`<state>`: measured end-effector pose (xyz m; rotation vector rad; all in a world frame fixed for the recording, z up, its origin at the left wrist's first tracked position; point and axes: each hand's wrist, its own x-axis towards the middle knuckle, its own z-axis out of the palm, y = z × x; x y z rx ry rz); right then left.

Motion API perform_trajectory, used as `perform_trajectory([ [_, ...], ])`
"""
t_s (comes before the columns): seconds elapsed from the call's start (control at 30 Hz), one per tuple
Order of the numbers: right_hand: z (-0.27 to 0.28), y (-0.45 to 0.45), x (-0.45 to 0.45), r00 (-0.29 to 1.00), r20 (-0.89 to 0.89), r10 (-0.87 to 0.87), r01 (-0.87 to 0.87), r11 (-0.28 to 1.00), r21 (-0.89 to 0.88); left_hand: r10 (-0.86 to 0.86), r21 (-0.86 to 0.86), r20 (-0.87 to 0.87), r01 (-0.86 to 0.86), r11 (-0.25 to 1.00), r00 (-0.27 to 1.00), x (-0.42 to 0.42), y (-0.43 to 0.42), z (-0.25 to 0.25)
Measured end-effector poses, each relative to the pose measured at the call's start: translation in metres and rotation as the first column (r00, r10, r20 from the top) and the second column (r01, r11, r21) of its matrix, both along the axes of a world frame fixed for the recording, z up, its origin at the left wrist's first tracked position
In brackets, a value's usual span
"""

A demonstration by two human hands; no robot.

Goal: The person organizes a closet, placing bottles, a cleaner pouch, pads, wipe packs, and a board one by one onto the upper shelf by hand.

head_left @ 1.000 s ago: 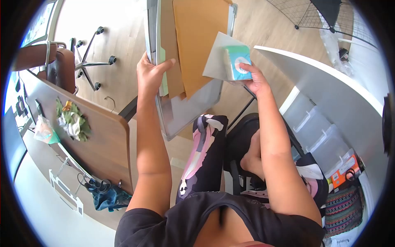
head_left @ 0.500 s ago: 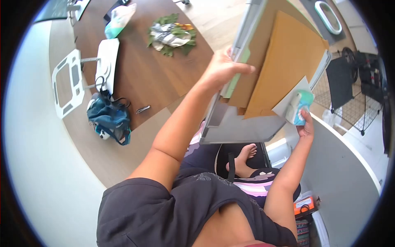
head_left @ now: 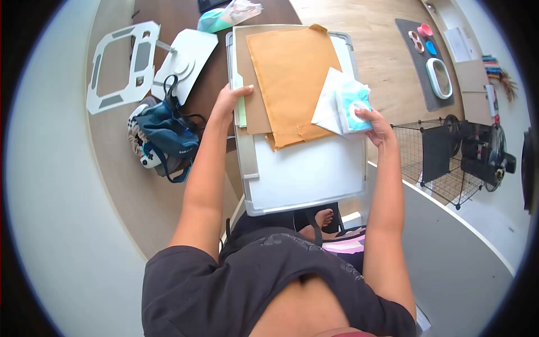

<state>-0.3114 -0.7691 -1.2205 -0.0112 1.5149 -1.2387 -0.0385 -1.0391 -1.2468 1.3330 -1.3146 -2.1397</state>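
Note:
In front of my torso I hold a shallow white plastic tray [head_left: 309, 174] with a grey rim. My left hand [head_left: 227, 101] is closed around its left edge, thumb over the papers. On the tray lie brown folders [head_left: 255, 112] with a pale green edge, and a large tan envelope [head_left: 295, 84] on top. A smaller white envelope [head_left: 324, 106] overlaps the tan one. My right hand [head_left: 382, 128] grips a blue-and-white soft tissue pack [head_left: 352, 98] over the tray's right side. Its fingers behind the pack are hidden, so I cannot tell whether they also hold the rim.
A wooden table [head_left: 205, 98] extends beyond the tray, with a plastic bag [head_left: 230, 17] on it. To the left are a white stand [head_left: 182, 64] and a teal backpack [head_left: 168, 135]. A grey panel [head_left: 443, 241] rises at right, near a wire-grid pen [head_left: 443, 168] and a dark mat [head_left: 412, 67].
The tray has swung from a steep tilt at upper right to flatter and more central, its white inner surface now showing. Both hands have moved left with it, keeping their holds.

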Motion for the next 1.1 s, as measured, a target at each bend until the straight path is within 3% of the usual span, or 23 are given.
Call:
perform_trajectory([
  [0.07,0.002,-0.012,0.010,0.999,-0.004,0.037,-0.037,0.999,0.025,-0.001,-0.055,0.037,0.003,0.998,0.999,0.010,-0.004,-0.003],
  [0.13,-0.007,-0.021,0.022,0.998,-0.021,0.055,-0.054,0.997,0.049,0.076,-0.246,0.201,-0.024,0.969,0.977,0.015,-0.011,-0.011],
  [0.17,-0.011,-0.023,0.025,0.998,-0.027,0.058,-0.056,0.996,0.065,0.081,-0.233,0.201,-0.033,0.972,0.976,0.016,-0.014,-0.014],
  [0.23,-0.006,-0.028,0.035,0.999,-0.018,0.046,-0.044,0.996,0.077,0.137,-0.488,0.329,0.044,0.872,0.934,0.019,-0.016,-0.013],
  [0.27,-0.003,-0.028,0.039,1.000,-0.012,0.028,-0.027,0.997,0.070,0.136,-0.479,0.331,0.042,0.877,0.934,0.020,-0.017,-0.015],
  [0.33,0.002,-0.031,0.046,1.000,-0.013,0.023,-0.022,0.997,0.080,0.063,-0.568,0.410,0.201,0.798,0.910,0.021,-0.027,-0.021],
  [0.53,0.005,-0.034,0.062,1.000,-0.015,-0.024,0.025,0.995,0.092,0.079,-0.609,0.519,0.304,0.732,0.851,0.017,-0.036,-0.029],
  [0.77,0.005,-0.033,0.070,0.992,-0.119,-0.050,0.067,0.988,0.140,0.124,-0.553,0.592,0.290,0.781,0.796,0.011,-0.034,-0.014],
  [0.83,0.015,-0.033,0.080,0.987,-0.144,-0.072,0.093,0.985,0.144,0.244,-0.655,0.608,0.304,0.692,0.755,0.013,-0.030,-0.005],
  [0.87,0.022,-0.032,0.083,0.980,-0.172,-0.102,0.127,0.982,0.141,0.360,-0.770,0.552,0.293,0.567,0.753,0.012,-0.023,0.002],
  [0.9,0.022,-0.032,0.087,0.981,-0.170,-0.095,0.120,0.983,0.141,0.365,-0.769,0.553,0.290,0.569,0.749,0.015,-0.017,0.005],
  [0.97,0.022,-0.029,0.092,0.989,-0.083,-0.121,0.124,0.992,0.032,0.414,-0.928,0.361,0.276,0.251,0.835,0.021,0.000,0.016],
  [1.03,0.024,-0.029,0.100,0.996,-0.038,-0.084,0.082,0.995,-0.061,0.229,-0.957,0.280,0.251,0.148,0.932,0.021,0.032,0.027],
  [1.1,0.029,-0.033,0.108,0.999,0.014,-0.038,0.040,0.988,-0.150,-0.030,-0.911,0.131,0.132,0.392,0.991,0.017,0.068,0.034],
])
